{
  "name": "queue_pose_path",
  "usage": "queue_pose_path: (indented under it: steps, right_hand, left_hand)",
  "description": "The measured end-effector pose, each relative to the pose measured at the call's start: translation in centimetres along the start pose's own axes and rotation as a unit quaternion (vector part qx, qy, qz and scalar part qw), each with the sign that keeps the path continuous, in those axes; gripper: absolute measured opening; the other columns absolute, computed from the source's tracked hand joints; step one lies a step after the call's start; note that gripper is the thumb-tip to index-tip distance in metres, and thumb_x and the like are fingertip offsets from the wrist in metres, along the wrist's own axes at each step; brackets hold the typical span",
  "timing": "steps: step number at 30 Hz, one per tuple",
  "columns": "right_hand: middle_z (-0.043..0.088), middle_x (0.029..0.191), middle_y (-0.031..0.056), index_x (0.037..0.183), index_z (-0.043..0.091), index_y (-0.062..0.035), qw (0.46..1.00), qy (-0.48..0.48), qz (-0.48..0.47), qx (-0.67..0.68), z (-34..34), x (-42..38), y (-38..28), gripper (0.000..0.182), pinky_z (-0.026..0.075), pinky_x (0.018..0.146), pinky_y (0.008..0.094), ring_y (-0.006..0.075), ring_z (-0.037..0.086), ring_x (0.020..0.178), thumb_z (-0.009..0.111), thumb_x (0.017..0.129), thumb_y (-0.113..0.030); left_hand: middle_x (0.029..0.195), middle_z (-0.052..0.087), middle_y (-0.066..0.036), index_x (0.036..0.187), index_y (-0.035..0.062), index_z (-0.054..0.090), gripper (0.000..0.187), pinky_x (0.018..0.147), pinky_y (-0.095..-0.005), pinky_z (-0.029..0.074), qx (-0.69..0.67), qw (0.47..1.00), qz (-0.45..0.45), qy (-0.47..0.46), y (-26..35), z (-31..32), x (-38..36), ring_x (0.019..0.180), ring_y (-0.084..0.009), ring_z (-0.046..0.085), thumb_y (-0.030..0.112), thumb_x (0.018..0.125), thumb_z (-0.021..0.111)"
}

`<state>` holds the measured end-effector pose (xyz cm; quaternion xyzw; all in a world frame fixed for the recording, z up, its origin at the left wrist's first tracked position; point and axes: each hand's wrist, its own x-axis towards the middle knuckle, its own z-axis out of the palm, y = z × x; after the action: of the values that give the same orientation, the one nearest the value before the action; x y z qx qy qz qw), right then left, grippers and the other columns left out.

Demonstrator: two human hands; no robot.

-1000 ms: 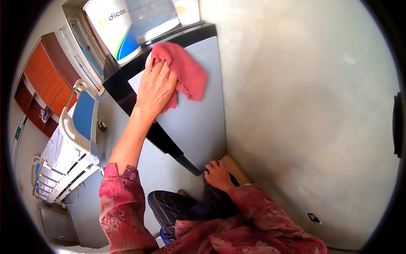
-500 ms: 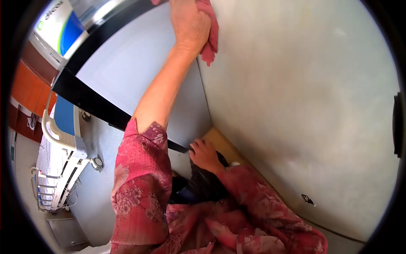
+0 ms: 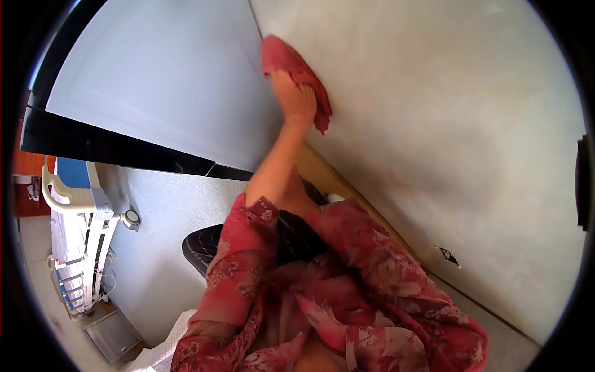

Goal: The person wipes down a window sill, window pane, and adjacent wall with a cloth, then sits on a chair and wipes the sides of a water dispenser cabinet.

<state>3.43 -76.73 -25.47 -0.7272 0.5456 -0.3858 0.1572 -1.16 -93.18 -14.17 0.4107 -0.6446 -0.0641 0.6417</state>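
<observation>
Pressing a red cloth (image 3: 296,68) against the pale wall (image 3: 434,124), my left hand (image 3: 296,99) has its fingers closed over the fabric, right beside the grey cabinet side (image 3: 161,87). I cannot tell how my right hand stands; the red floral sleeves (image 3: 347,260) cover it. A wooden skirting (image 3: 328,180) runs along the foot of the wall near my knees. Far left on the grey floor (image 3: 161,248) stands a wheeled bed (image 3: 80,229) with a blue end panel, well apart from me.

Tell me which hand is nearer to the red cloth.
Left. The left hand grips the red cloth against the wall. The right hand is not visible, so it is not at the cloth.
</observation>
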Motion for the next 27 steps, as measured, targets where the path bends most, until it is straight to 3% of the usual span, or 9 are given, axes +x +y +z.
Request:
queue_pose_path:
  steps: [2, 8, 10, 11, 15, 21, 22, 25, 27]
  right_hand:
    - [0.059, 0.125, 0.0135, 0.107, 0.069, -0.0056, 0.995, 0.026, 0.004, 0.097, 0.8, -0.5, 0.7, 0.032, 0.046, 0.094, 0.0538, 0.038, 0.054, 0.116, 0.067, 0.087, -0.03]
    - [0.062, 0.121, 0.0189, 0.101, 0.07, -0.0072, 0.995, 0.019, -0.007, -0.094, 0.7, 0.6, -2.0, 0.025, 0.048, 0.093, 0.0533, 0.0364, 0.059, 0.111, 0.061, 0.088, -0.026]
    - [0.057, 0.14, 0.0066, 0.127, 0.069, -0.018, 0.948, -0.192, 0.163, -0.193, -0.2, 1.9, -4.4, 0.036, 0.036, 0.112, 0.0579, 0.0365, 0.044, 0.133, 0.064, 0.095, -0.033]
    - [0.058, 0.136, 0.0071, 0.123, 0.069, -0.0171, 0.955, -0.177, 0.155, -0.181, -0.1, 1.8, -3.8, 0.034, 0.037, 0.109, 0.0577, 0.0368, 0.045, 0.129, 0.065, 0.093, -0.032]
    - [0.061, 0.12, 0.0089, 0.108, 0.069, -0.0136, 0.995, -0.031, 0.041, -0.088, 1.5, 0.6, -1.5, 0.026, 0.042, 0.095, 0.0566, 0.0381, 0.051, 0.113, 0.065, 0.087, -0.028]
    - [0.063, 0.106, 0.0074, 0.091, 0.069, -0.0106, 0.99, 0.048, -0.001, -0.136, 0.6, -0.4, -2.1, 0.02, 0.048, 0.08, 0.055, 0.0374, 0.056, 0.104, 0.069, 0.079, -0.026]
    - [0.063, 0.105, 0.0175, 0.095, 0.065, -0.0053, 0.994, -0.029, 0.012, -0.107, -0.6, 0.2, -2.6, 0.019, 0.05, 0.075, 0.0566, 0.0409, 0.061, 0.096, 0.062, 0.087, -0.022]
    - [0.062, 0.11, 0.0072, 0.099, 0.07, -0.0117, 0.982, 0.017, -0.026, -0.186, 0.5, -0.8, -2.1, 0.025, 0.048, 0.084, 0.0536, 0.0358, 0.054, 0.111, 0.07, 0.081, -0.029]
    - [0.061, 0.111, 0.0078, 0.102, 0.07, -0.0113, 0.983, 0.015, -0.034, -0.179, 1.0, -1.6, -1.5, 0.027, 0.048, 0.083, 0.0541, 0.0367, 0.054, 0.111, 0.07, 0.082, -0.03]
  left_hand:
    - [0.093, 0.052, -0.03, 0.088, -0.007, 0.05, 0.011, 0.081, -0.0557, 0.038, -0.022, 0.991, -0.122, -0.055, -0.3, 0.1, -3.4, 0.091, -0.0508, 0.048, -0.007, 0.077, 0.049]
    - [0.102, 0.064, -0.034, 0.097, -0.011, 0.061, 0.016, 0.087, -0.054, 0.047, 0.074, 0.901, -0.351, -0.243, -1.3, 0.0, -11.3, 0.1, -0.0507, 0.061, -0.001, 0.086, 0.054]
    - [0.107, 0.065, -0.034, 0.1, -0.0105, 0.063, 0.019, 0.089, -0.0519, 0.049, 0.056, 0.849, -0.436, -0.293, -0.6, -0.2, -12.6, 0.104, -0.0489, 0.062, 0.002, 0.087, 0.055]
    - [0.111, 0.067, -0.034, 0.103, -0.01, 0.065, 0.022, 0.09, -0.0498, 0.051, 0.038, 0.786, -0.514, -0.341, -0.2, -0.2, -13.2, 0.109, -0.0471, 0.064, 0.004, 0.089, 0.055]
    - [0.115, 0.069, -0.028, 0.108, -0.0073, 0.065, 0.026, 0.092, -0.0459, 0.05, -0.074, 0.753, -0.571, -0.319, 3.7, -0.4, -15.3, 0.112, -0.0422, 0.066, 0.008, 0.09, 0.054]
    - [0.103, 0.064, -0.022, 0.103, -0.0005, 0.062, 0.021, 0.087, -0.0428, 0.048, -0.219, 0.893, -0.347, -0.186, 14.0, -4.7, -6.2, 0.097, -0.0326, 0.061, 0.002, 0.082, 0.06]
    - [0.103, 0.062, -0.021, 0.101, 0.0005, 0.061, 0.02, 0.088, -0.0419, 0.047, -0.213, 0.924, -0.283, -0.148, 15.9, -5.4, -4.0, 0.099, -0.0309, 0.059, 0.001, 0.081, 0.061]
    - [0.101, 0.057, -0.019, 0.095, 0.0012, 0.057, 0.017, 0.088, -0.043, 0.044, -0.333, 0.915, -0.195, -0.118, 19.5, -5.6, 1.7, 0.101, -0.0355, 0.053, -0.001, 0.079, 0.061]
    - [0.098, 0.054, -0.022, 0.09, 0.0024, 0.055, 0.019, 0.087, -0.047, 0.042, -0.205, 0.971, 0.077, -0.092, 22.3, -6.4, 7.5, 0.101, -0.0439, 0.05, 0.0, 0.074, 0.064]
